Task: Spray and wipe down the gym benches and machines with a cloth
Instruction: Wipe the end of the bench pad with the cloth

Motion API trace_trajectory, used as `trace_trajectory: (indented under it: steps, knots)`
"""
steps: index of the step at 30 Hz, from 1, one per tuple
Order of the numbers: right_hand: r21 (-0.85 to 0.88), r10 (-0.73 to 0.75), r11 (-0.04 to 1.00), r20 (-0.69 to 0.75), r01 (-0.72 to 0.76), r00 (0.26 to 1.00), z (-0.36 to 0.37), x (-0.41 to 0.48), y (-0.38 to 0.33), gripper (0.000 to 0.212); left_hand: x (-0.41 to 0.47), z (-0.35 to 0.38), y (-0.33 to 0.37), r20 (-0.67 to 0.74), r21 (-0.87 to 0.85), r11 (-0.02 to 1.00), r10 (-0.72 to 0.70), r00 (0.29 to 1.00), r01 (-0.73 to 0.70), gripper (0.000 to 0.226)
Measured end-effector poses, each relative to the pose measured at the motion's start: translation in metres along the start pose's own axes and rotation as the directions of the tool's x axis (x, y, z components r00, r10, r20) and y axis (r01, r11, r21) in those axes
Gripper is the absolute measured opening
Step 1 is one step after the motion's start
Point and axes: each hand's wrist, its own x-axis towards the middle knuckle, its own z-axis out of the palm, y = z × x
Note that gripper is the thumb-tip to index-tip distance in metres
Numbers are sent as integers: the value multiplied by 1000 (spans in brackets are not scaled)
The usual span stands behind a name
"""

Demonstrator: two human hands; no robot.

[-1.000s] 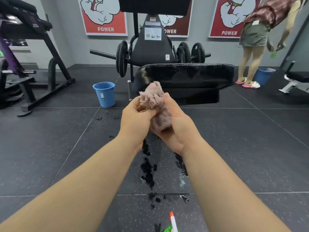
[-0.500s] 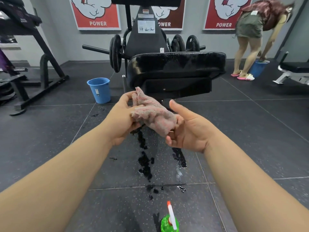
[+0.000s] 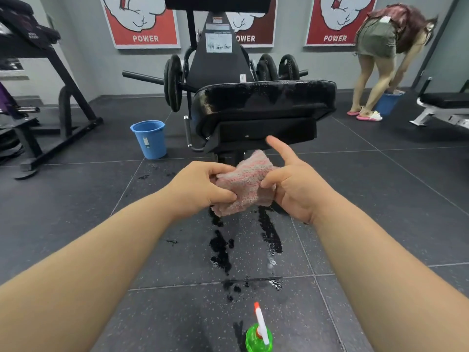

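Over the dark rubber floor (image 3: 83, 199), splashed with puddles (image 3: 220, 247), left hand (image 3: 200, 189) and right hand (image 3: 294, 189) each pinch the pink cloth (image 3: 243, 184), right forefinger straight. Wet bench pad (image 3: 264, 102) ahead; green spray bottle (image 3: 258, 336) stands nearest.

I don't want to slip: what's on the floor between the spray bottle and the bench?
Head view: dark wet patches on the floor. The cloth, held by left hand and right hand, is above them.
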Motion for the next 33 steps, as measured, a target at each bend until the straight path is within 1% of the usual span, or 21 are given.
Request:
trace_trajectory:
  steps: [1, 3, 4, 5, 6, 8, 9, 10, 11, 12, 13, 14, 16, 17, 19, 20, 22, 23, 28, 31, 33]
  knots:
    - [-76, -27, 997, 17, 28, 999, 1, 0, -1, 77, 1, 0, 2, -51, 145, 989, 30, 998, -22, 34]
    - [-303, -69, 949, 62, 85, 996, 6, -2, -2, 62, 5, -2, 2, -129, 297, 952, 118, 985, -75, 20]
    - [-397, -74, 912, 96, 106, 993, 10, -3, 0, 58, 8, -5, 2, -136, 332, 936, 168, 976, -115, 21]
    - [-434, -71, 893, 136, 124, 988, 15, -4, 3, 55, 11, -7, 0, -130, 350, 925, 206, 970, -150, 25]
    - [-417, -63, 900, 163, 127, 985, 20, -3, 6, 49, 14, -10, -1, -121, 358, 916, 237, 964, -180, 27]
    - [-318, -57, 942, 159, 105, 986, 30, 4, 8, 30, 17, -22, -3, -140, 359, 912, 263, 954, -199, 29]
    - [-224, -43, 972, 104, 65, 994, 36, 10, 8, 19, 18, -31, -4, -185, 348, 917, 273, 944, -197, 31]
    - [-81, 26, 996, 39, -23, 999, 41, 19, 8, 10, 19, -42, -5, -249, 342, 919, 290, 924, -196, 34]
    - [122, 130, 984, -19, -127, 991, 46, 30, 6, 7, 21, -53, -5, -308, 358, 911, 323, 895, -205, 35]
    - [275, 218, 941, -41, -198, 975, 49, 40, 5, 14, 25, -63, -4, -335, 404, 888, 367, 868, -219, 36]
    - [344, 271, 908, -40, -241, 962, 56, 50, 1, 20, 32, -71, 0, -324, 465, 855, 407, 854, -231, 42]
    - [368, 287, 892, -11, -263, 958, 62, 55, -1, 21, 38, -75, 5, -285, 520, 822, 423, 860, -232, 50]
    - [455, 297, 841, 68, -294, 952, 77, 68, -7, 16, 50, -75, 15, -187, 579, 784, 394, 900, -223, 67]
    - [541, 312, 778, 109, -319, 944, 82, 72, -8, 14, 55, -74, 19, -161, 588, 778, 380, 911, -221, 73]
    - [689, 267, 660, 157, -299, 951, 90, 79, -14, 19, 60, -75, 19, -164, 595, 772, 391, 906, -226, 79]
    - [725, 224, 633, 164, -271, 961, 91, 81, -18, 25, 61, -76, 19, -177, 604, 763, 410, 895, -230, 80]
    - [751, 137, 631, 140, -195, 981, 92, 85, -26, 37, 63, -76, 17, -207, 613, 755, 438, 875, -233, 79]
    - [753, 129, 633, 124, -177, 984, 92, 85, -30, 38, 63, -75, 17, -221, 606, 761, 441, 870, -232, 78]
    - [776, 126, 628, -19, -65, 992, 81, 79, -38, 33, 61, -71, 18, -223, 628, 748, 439, 871, -215, 81]
    - [780, 109, 625, -125, 29, 986, 46, 75, -47, 41, 61, -70, 22, -226, 665, 728, 411, 884, -168, 80]
    - [786, 90, 611, -189, 96, 978, 20, 66, -55, 34, 62, -70, 22, -221, 687, 713, 386, 896, -137, 77]
